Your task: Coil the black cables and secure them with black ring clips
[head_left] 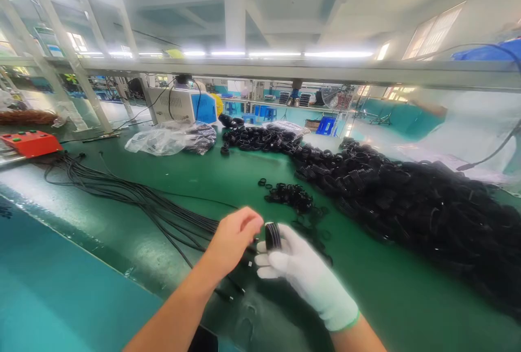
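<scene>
My right hand [291,259], in a white glove with a green cuff, grips a small black cable coil [272,237] between thumb and fingers, above the green tabletop. My left hand [234,240] is bare and sits just left of the coil, its fingers curled together. Whatever may be pinched at its fingertips is too blurred to make out. Below and behind the left hand, a bundle of long black cables [134,193] runs across the table, with some loose ends under the hands. Beyond the right hand lies a small heap of thin black rings [291,197].
A large mound of black coils [386,194] fills the right side and stretches to the back. Clear plastic bags [163,139] lie by a grey and blue machine [181,105]. A red control box [30,143] stands at left. A metal rail [260,71] crosses above the table.
</scene>
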Motion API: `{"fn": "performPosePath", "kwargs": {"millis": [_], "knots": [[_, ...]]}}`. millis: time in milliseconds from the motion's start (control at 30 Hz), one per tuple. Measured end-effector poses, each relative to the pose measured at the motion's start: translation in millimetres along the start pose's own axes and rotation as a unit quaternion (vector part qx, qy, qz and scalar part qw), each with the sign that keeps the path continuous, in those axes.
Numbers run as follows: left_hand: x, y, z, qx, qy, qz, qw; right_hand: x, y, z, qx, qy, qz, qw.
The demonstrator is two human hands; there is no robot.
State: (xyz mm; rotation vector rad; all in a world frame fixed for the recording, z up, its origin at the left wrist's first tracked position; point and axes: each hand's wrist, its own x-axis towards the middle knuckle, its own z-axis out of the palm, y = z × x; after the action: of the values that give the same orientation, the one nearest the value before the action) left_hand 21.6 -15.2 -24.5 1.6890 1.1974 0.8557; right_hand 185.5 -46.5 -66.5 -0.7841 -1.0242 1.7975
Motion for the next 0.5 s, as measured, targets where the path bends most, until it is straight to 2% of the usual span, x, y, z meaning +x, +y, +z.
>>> {"fn": "performPosePath", "kwargs": {"millis": [133,233,333,400,500], "knots": [[-12.5,-6.2,10.0,-0.124,-0.071,-0.066,0.988,-1.6,-0.5,1.1,-0.018,-0.006,0.012,1.000],[-15.2,-9.6,16.2,-0.183,-0.073,-0.071,0.978,-1.4,-2.3,5.4,-0.039,-0.020,0.019,0.999],[-13.9,-11.2,16.6,-0.215,-0.092,-0.066,0.970,-1.4,-1.2,7.2,-0.006,-0.023,0.027,0.999],[-13.0,-10.7,13.8,-0.186,-0.099,-0.063,0.975,-1.7,1.6,6.4,0.023,-0.025,0.026,0.999],[-14.0,-7.9,9.2,-0.043,-0.029,-0.018,0.998,-1.8,4.9,5.8,0.041,-0.031,0.039,0.998]]}}
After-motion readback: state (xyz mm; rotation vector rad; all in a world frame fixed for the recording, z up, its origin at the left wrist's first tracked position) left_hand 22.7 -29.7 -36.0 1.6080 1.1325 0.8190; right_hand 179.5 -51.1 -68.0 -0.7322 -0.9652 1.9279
